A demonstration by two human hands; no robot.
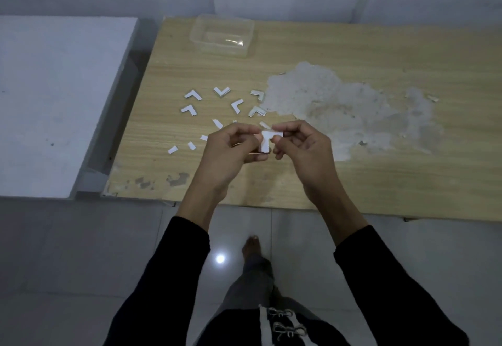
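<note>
L hand, R hand pinch 1 paper

Long black sleeves stop short of the bare left hand and right hand; grey trousers; bare foot.

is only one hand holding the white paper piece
No, the left hand and the right hand both pinch the white paper piece above the wooden table.

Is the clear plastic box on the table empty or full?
Empty, it seems: through the clear box only the wooden table and a glint show; the folded white pieces lie outside it.
</note>
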